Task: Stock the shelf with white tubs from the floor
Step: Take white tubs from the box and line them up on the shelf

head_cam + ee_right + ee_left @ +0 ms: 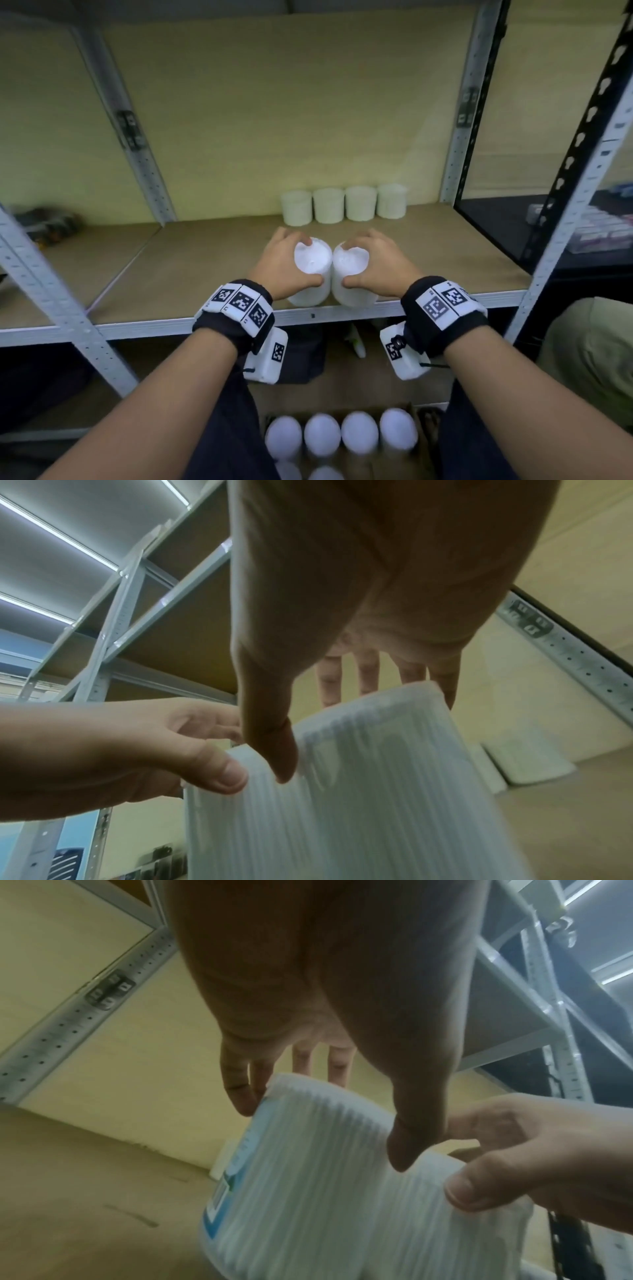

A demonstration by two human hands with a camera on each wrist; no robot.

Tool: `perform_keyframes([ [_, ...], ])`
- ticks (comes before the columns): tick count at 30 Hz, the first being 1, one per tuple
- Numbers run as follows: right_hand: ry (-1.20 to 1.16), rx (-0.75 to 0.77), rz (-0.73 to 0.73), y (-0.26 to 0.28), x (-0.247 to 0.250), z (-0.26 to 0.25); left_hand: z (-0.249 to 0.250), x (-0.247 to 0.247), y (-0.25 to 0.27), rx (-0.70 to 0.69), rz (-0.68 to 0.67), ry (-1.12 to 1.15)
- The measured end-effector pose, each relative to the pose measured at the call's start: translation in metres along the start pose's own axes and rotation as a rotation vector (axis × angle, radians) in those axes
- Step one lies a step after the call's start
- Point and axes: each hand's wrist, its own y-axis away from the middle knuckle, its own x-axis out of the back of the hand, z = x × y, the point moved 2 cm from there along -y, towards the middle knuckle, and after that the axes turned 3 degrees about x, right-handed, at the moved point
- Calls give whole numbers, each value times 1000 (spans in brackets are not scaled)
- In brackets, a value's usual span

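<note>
Tubs, two of them, touch side by side at the frame's middle, near the shelf front: your left hand grips the left tub, your right hand the right tub.

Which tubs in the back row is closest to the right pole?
The rightmost tub of the four at the back; the other three sit further left, away from the right upright.

White tubs ribbed matt plastic; shelf board matt brown, uprights perforated grey metal.

Ribbed white tubs — upright, touching
</note>
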Motion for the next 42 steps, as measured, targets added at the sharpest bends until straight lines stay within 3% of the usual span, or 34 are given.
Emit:
perform_keyframes([
  [9,18,-3,-96,-46,-39,3,-44,-19,-30,134,-48,-2],
  [19,97,20,-134,-49,-42,4,-46,-15,-33,128,-178,-60],
  [24,148,16,-37,-34,-30,-1,-39,-9,-19,53,-92,-138],
  [30,158,10,-176,-33,-14,-4,-32,-1,-15,-9,-117,-174],
  [42,164,84,-170,-63,-30,-16,-60,7,-32,22,-54,-144],
])
